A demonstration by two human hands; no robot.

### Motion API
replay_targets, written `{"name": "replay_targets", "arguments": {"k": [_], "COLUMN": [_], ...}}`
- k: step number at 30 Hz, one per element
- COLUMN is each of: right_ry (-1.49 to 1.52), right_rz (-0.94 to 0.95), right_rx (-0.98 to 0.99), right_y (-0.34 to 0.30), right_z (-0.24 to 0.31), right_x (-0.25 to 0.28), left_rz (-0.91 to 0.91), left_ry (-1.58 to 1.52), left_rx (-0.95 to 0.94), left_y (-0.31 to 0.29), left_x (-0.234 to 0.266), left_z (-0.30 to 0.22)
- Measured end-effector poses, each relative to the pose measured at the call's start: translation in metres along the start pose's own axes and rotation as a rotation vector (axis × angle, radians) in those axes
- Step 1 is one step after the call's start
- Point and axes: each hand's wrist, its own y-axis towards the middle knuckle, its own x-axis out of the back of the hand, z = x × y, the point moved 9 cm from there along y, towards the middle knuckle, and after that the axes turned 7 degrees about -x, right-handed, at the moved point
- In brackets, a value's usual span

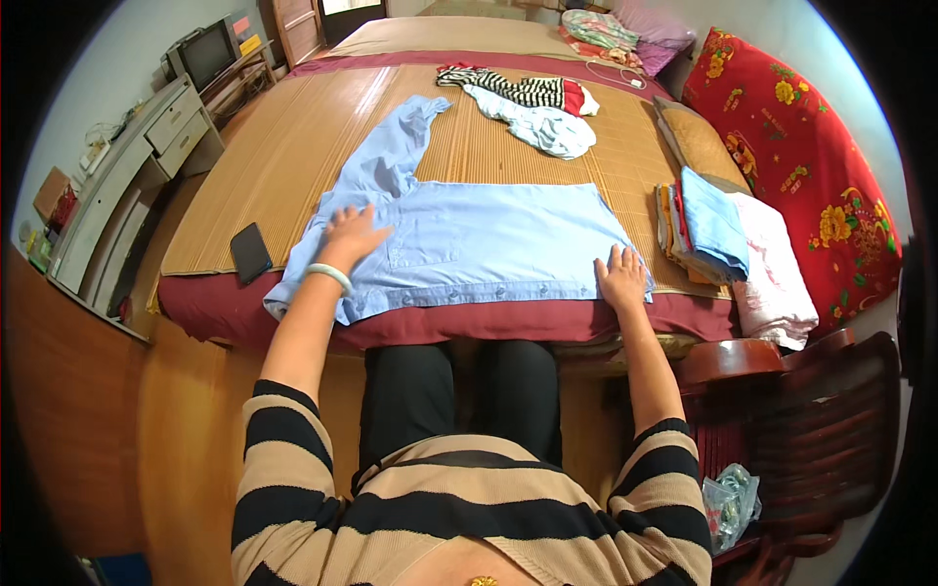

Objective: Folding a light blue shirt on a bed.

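A light blue button-up shirt lies spread sideways along the near edge of the bed, its buttoned front edge toward me. One sleeve stretches away toward the far side, wrinkled. My left hand, with a pale bangle at the wrist, lies on the shirt near its collar end, fingers spread. Near the hem at the right, my right hand rests flat on the cloth, fingers stretched out. Neither hand grips anything.
A black phone lies left of the shirt on the bamboo mat. Striped and pale clothes lie beyond. Folded clothes are stacked at right beside a white towel. A wooden chair stands at lower right, a desk at left.
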Motion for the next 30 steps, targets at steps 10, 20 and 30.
{"name": "replay_targets", "arguments": {"k": [10,20,30], "right_ry": [0.067,0.359,0.221], "right_rz": [0.170,0.195,0.117], "right_rx": [0.004,0.829,0.660], "right_y": [0.028,-0.077,0.054], "right_z": [0.036,0.310,0.235], "right_x": [0.015,0.024,-0.012], "left_rz": [-0.475,-0.531,-0.561], "left_ry": [-0.038,-0.046,-0.026], "left_rx": [-0.092,-0.124,-0.142], "left_y": [0.007,0.006,0.009], "left_x": [-0.030,-0.033,-0.035], "left_z": [-0.045,-0.047,-0.048]}}
